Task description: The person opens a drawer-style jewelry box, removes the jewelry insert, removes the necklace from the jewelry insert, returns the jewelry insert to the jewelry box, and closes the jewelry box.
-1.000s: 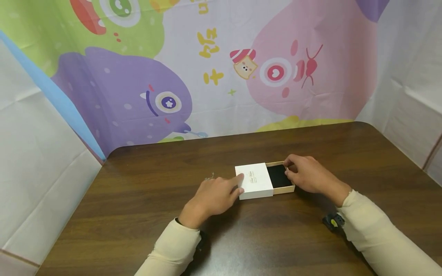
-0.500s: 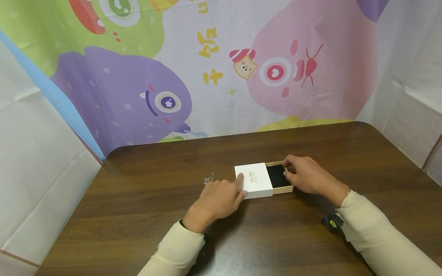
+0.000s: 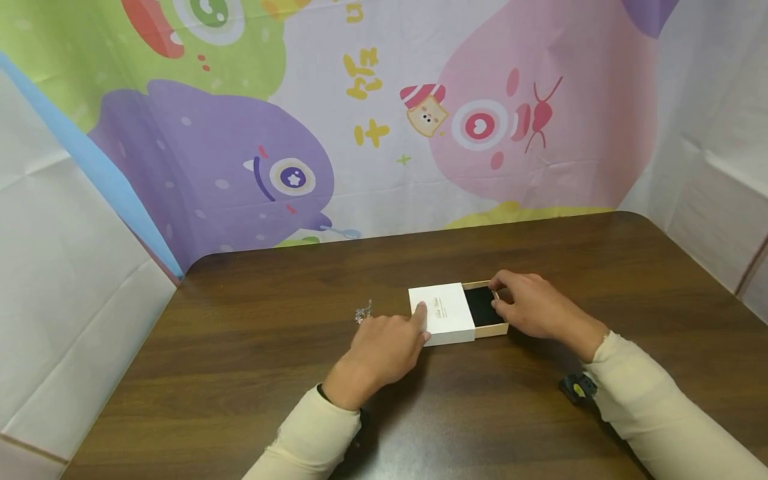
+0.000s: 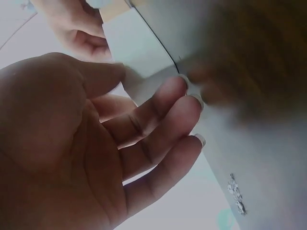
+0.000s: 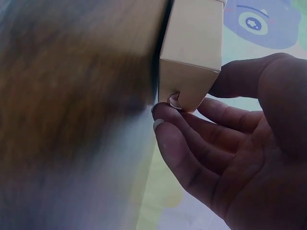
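Observation:
A white slide-out gift box (image 3: 443,315) with gold lettering lies on the table. Its tan drawer (image 3: 492,330) sticks partly out to the right, showing a black pad (image 3: 482,305) inside. My left hand (image 3: 387,347) holds the white sleeve's left end, index finger on top and thumb at the near side. At the drawer's right end, my right hand (image 3: 531,303) pinches the end wall between thumb and fingers. In the right wrist view, fingertips touch the drawer's end (image 5: 187,84) by a small notch. A small silvery chain-like trinket (image 3: 363,312) lies just beyond my left hand.
The brown wooden table (image 3: 240,373) has a cartoon-printed cloth (image 3: 384,187) hanging behind its far edge. White sheets hang at the left (image 3: 72,267) and right sides. A dark strap with a device (image 3: 578,389) sits at the right wrist.
The drawer has slid slightly left into the sleeve, my right hand moving with it. My left hand has shifted a little right, leaving more of the silvery trinket in sight.

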Tool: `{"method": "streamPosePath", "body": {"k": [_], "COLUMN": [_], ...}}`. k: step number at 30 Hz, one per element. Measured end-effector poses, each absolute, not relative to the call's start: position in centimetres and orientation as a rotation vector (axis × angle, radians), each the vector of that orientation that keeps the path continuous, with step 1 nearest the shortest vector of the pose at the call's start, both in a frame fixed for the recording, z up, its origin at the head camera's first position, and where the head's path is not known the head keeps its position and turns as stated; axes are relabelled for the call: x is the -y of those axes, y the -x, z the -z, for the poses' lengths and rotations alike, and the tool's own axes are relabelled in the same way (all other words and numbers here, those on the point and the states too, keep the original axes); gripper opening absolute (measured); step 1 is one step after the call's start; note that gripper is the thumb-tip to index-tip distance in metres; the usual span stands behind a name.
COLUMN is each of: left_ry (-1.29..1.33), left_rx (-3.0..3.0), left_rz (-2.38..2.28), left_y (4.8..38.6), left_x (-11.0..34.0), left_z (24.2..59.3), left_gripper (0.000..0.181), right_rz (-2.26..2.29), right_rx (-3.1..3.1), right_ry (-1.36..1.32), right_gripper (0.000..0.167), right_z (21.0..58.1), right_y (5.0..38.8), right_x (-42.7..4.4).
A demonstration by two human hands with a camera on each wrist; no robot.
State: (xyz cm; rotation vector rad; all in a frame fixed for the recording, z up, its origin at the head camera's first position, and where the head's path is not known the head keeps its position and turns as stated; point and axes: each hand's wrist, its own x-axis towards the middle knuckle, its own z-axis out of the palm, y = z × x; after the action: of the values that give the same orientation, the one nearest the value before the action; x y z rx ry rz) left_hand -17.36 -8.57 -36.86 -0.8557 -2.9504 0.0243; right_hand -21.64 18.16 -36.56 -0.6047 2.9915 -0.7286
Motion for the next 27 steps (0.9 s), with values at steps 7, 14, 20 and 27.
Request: {"method": "streamPosePath", "body": {"k": [7,14,20,27], "left_ry": [0.854,0.866,0.865,0.874], "left_rx": [2.915,2.922,2.933,2.924], "left_rz": [-0.075,-0.060,-0.047,-0.044], "left_y": [17.04,17.09,17.16,17.20], "left_x": [8.26,8.32,8.35,8.41], "left_z": [36.86,36.86,36.91,36.92], "left_gripper": [0.047,0.047,0.047,0.047], "right_rz": [0.709,0.707,0.723,0.735], "right_rx": [-2.991,-2.991,-2.984,-2.971], "right_ry": [0.604,0.624,0.633,0.621], "right_gripper": [0.030,0.030,0.031,0.032], "right_z": [36.61,36.61,36.54,36.57], "right_y": [21.69,21.68,21.60,21.65], "right_x": [-18.07,-18.00,-17.92,-18.02]}}
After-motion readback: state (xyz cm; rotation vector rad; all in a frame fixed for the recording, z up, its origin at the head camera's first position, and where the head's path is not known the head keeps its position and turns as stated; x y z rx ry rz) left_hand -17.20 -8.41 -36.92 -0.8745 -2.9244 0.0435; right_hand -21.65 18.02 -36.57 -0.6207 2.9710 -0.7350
